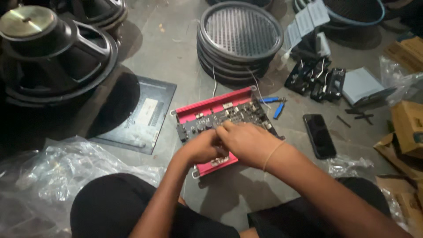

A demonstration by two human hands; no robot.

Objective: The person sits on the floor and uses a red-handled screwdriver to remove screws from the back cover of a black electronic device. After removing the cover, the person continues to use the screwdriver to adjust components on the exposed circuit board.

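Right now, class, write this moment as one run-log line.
left hand: on circuit board | right hand: on circuit board | board: in red case on floor | phone: beside case | blue pliers: behind case

Both forearms come up from the bottom of the frame and meet near the middle. Left hand is curled into a loose fist, knuckles up. Right hand lies palm-down, overlapping it, fingers bent toward upper left, thin band round the wrist.
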